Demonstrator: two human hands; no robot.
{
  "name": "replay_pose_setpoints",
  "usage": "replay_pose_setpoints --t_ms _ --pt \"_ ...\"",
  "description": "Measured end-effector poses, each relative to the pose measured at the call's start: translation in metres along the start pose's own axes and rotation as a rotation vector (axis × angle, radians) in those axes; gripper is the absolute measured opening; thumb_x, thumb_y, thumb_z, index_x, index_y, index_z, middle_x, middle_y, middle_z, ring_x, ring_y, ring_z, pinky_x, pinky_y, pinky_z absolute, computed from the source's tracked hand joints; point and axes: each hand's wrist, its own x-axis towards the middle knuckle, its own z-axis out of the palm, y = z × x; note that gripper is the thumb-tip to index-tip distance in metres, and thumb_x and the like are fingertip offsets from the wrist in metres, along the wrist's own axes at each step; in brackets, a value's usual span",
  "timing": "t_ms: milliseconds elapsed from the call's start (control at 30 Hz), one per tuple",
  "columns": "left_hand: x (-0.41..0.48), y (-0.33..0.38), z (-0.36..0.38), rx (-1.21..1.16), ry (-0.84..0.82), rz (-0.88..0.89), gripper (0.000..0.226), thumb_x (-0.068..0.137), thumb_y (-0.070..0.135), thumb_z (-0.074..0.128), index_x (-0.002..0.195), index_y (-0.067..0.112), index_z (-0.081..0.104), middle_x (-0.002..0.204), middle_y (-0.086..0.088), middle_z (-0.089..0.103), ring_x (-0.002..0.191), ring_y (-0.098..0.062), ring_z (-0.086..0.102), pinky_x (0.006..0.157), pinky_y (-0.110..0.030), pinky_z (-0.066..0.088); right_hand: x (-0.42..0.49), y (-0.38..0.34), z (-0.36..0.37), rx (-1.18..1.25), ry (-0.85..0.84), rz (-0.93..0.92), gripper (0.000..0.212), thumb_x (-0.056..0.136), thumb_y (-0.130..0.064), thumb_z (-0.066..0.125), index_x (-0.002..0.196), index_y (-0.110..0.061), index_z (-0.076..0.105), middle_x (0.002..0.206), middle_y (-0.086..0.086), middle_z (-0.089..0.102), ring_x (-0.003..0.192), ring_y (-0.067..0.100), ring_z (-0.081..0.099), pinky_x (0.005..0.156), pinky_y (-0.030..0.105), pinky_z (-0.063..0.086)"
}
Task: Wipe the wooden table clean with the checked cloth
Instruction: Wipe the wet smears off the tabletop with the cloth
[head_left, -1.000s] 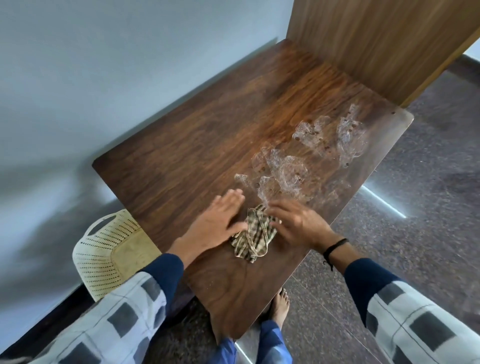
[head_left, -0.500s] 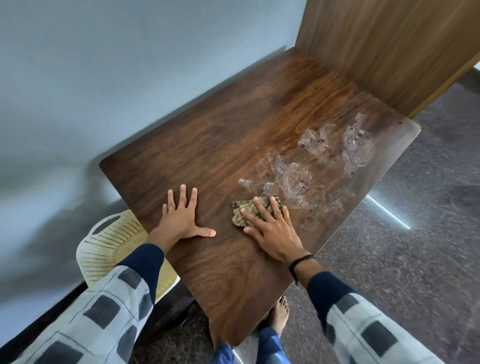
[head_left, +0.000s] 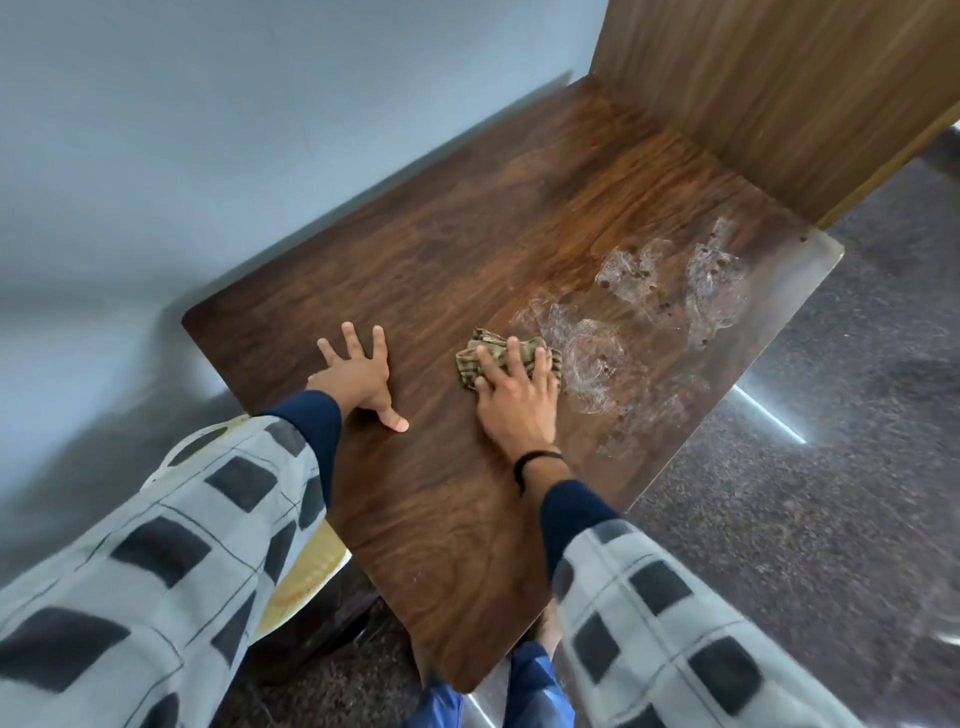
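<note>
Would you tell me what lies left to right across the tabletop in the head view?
Left hand flat on the wooden table, right hand pressing the checked cloth, wet smears.

Heads up, the checked cloth (head_left: 480, 358) is mostly buried under the right hand (head_left: 517, 395); only its bunched far and left edges poke out, so no telling how it's folded. Both arms are smeared with blur and run off the bottom edge, left sleeve (head_left: 156, 571) and right sleeve (head_left: 675, 623). The left one covers most of a cream plastic thing (head_left: 311, 577) beside the wooden table (head_left: 441, 519). Could be a chair or a basket, can't say. The dark specks (head_left: 665, 307) in the wet smears (head_left: 592, 358) are too tiny to identify. The wooden panel (head_left: 779, 93) at the far end is chopped by the top and right edges.
</note>
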Motion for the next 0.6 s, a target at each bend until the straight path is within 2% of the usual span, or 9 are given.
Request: replay_pose_setpoints --t_ms 67,133,200,233,300,333,400,467,600 --pt "-0.003 0.001 -0.002 0.037 0.007 -0.008 0.150 0.066 0.058 0.083 0.143 0.019 -0.040 0.147 -0.022 -0.046 0.138 -0.054 -0.026 0.116 -0.064 -0.002 -0.017 -0.016 0.015 -0.017 0.058 -0.075 0.048 0.101 -0.041 0.043 0.148 -0.044 0.037 0.164 -0.001 0.023 0.151 0.038 0.012 0.118 0.057 0.022" --pt "-0.006 -0.001 0.000 0.070 0.021 0.016 0.148 0.068 0.058 0.081 0.143 0.018 -0.040 0.147 -0.023 -0.044 0.140 -0.051 -0.027 0.115 -0.062 -0.003 -0.045 -0.010 0.025 -0.079 0.102 -0.282 0.046 0.100 -0.043 0.045 0.147 -0.044 0.041 0.161 -0.002 0.031 0.149 0.035 0.021 0.116 0.054 0.029" --pt "-0.003 -0.004 0.002 0.049 0.022 0.038 0.151 0.064 0.058 0.084 0.144 0.023 -0.039 0.149 -0.017 -0.045 0.140 -0.050 -0.026 0.117 -0.064 0.003 -0.050 0.016 0.019 -0.106 0.120 -0.425 0.045 0.100 -0.050 0.043 0.145 -0.045 0.044 0.158 -0.003 0.037 0.147 0.032 0.029 0.113 0.051 0.032" --pt "0.000 -0.005 0.002 0.031 0.020 0.043 0.153 0.060 0.059 0.085 0.144 0.026 -0.039 0.149 -0.014 -0.046 0.141 -0.051 -0.026 0.116 -0.065 0.007 -0.041 0.029 0.014 -0.128 0.126 -0.441 0.045 0.100 -0.055 0.041 0.143 -0.044 0.046 0.157 -0.003 0.039 0.145 0.031 0.033 0.112 0.051 0.034" --pt "0.004 -0.006 0.002 0.018 0.024 0.045 0.157 0.055 0.060 0.087 0.144 0.028 -0.039 0.150 -0.012 -0.045 0.141 -0.051 -0.025 0.115 -0.068 0.013 -0.010 0.045 0.002 -0.183 0.158 -0.374 0.047 0.098 -0.058 0.038 0.140 -0.042 0.051 0.153 -0.001 0.044 0.142 0.033 0.036 0.109 0.053 0.038" --pt "0.005 -0.006 0.002 0.022 0.023 0.045 0.158 0.054 0.061 0.087 0.144 0.028 -0.039 0.150 -0.012 -0.045 0.141 -0.052 -0.025 0.114 -0.069 0.014 0.006 0.046 -0.003 -0.173 0.185 -0.281 0.048 0.097 -0.058 0.039 0.139 -0.040 0.053 0.151 0.000 0.045 0.140 0.034 0.037 0.107 0.054 0.039" --pt "0.006 -0.006 0.003 0.024 0.029 0.044 0.160 0.052 0.061 0.088 0.144 0.028 -0.039 0.151 -0.012 -0.044 0.141 -0.053 -0.024 0.113 -0.069 0.016 0.024 0.035 -0.002 -0.080 0.237 -0.080 0.046 0.096 -0.055 0.045 0.136 -0.037 0.057 0.148 0.002 0.048 0.136 0.036 0.040 0.105 0.054 0.041" --pt "0.007 -0.007 0.003 0.030 0.035 0.050 0.160 0.052 0.060 0.088 0.144 0.028 -0.039 0.150 -0.013 -0.045 0.140 -0.054 -0.024 0.113 -0.069 0.015 0.014 0.011 0.009 -0.056 0.328 0.003 0.043 0.094 -0.050 0.049 0.133 -0.033 0.060 0.142 0.004 0.053 0.124 0.039 0.048 0.096 0.052 0.045" --pt "0.007 -0.009 0.005 0.038 0.045 0.081 0.159 0.054 0.060 0.088 0.145 0.026 -0.037 0.150 -0.015 -0.045 0.140 -0.054 -0.025 0.115 -0.068 0.012 -0.039 -0.007 0.027 -0.146 0.389 -0.246 0.040 0.094 -0.054 0.052 0.127 -0.034 0.062 0.124 0.003 0.059 0.094 0.033 0.053 0.078 0.045 0.047"
